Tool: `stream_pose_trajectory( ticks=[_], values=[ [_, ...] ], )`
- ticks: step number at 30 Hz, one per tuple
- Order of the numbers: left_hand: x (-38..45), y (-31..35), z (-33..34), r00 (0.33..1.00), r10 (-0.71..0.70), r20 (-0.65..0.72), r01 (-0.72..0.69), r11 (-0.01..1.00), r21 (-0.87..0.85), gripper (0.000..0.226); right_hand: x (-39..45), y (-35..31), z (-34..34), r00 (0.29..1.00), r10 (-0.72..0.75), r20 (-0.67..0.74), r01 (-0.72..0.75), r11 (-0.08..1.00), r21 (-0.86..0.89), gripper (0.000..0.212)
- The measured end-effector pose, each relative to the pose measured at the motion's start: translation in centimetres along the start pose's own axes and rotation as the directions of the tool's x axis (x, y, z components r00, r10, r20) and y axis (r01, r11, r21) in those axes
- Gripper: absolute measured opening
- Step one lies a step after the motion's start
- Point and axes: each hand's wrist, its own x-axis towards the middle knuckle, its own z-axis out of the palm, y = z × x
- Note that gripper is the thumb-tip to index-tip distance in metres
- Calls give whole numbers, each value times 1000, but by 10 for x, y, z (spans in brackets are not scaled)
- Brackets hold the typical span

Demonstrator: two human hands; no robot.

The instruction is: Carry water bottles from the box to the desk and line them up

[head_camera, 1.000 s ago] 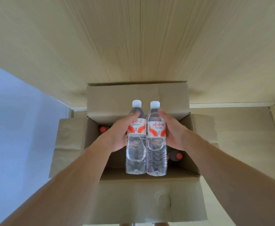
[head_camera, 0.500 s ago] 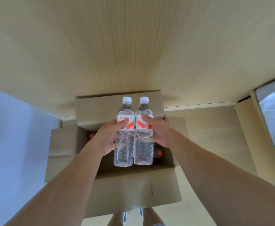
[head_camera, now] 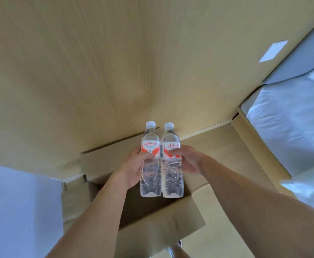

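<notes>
1. Wood-grain wall panel fills the top of the view; a bed with white bedding runs down the right side.
2. Open cardboard box sits on the floor against the panel, flaps spread out. Interior is mostly dark, contents can't be made out.
3. Two water bottles held upright side by side above the box opening, bodies touching. Left bottle and right bottle: clear ribbed plastic, full of water, white screw caps, white-and-red labels with red script on the upper body.
4. Versus 0.5 s ago: view has swung right, so far more of the bed shows and the box now sits low and rotated in frame. Bottles are still paired and upright, now a bit higher relative to the box, caps over the panel edge. Grip unchanged.
5. Left hand wraps the left bottle's outer side, thumb across the front just under the label.
6. Right hand wraps the right bottle's outer side, thumb across the lower label. Both hands press the bottles together.
</notes>
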Motion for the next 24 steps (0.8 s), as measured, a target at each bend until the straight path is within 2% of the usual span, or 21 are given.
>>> stream_pose_trajectory(
  ticks=[5, 11, 14, 17, 20, 24],
  values=[
    [-25, 16, 33, 992, -21, 127, 5, 992, 126, 58, -57, 11, -8, 991, -115, -69, 121, 989, 91, 61],
    [-47, 18, 103, 974, -85, 208, 25, 962, 274, 66, -131, 39, -35, 953, -185, -240, 243, 939, 242, 50],
    [-55, 10, 148, 953, -124, 276, 20, 936, 351, 54, -174, 58, -55, 914, -207, -350, 310, 912, 270, 50],
    [-66, -1, 200, 894, -177, 412, -21, 902, 432, 34, -222, 81, -77, 872, -211, -442, 378, 864, 332, 48],
    [-80, -25, 252, 852, -218, 476, -66, 858, 510, 56, -277, 111, -97, 820, -216, -530, 459, 802, 382, 50],
    [-116, -74, 324, 807, -248, 535, -141, 800, 583, 41, -359, 163, -117, 733, -220, -644, 570, 715, 404, 41]
  ],
)
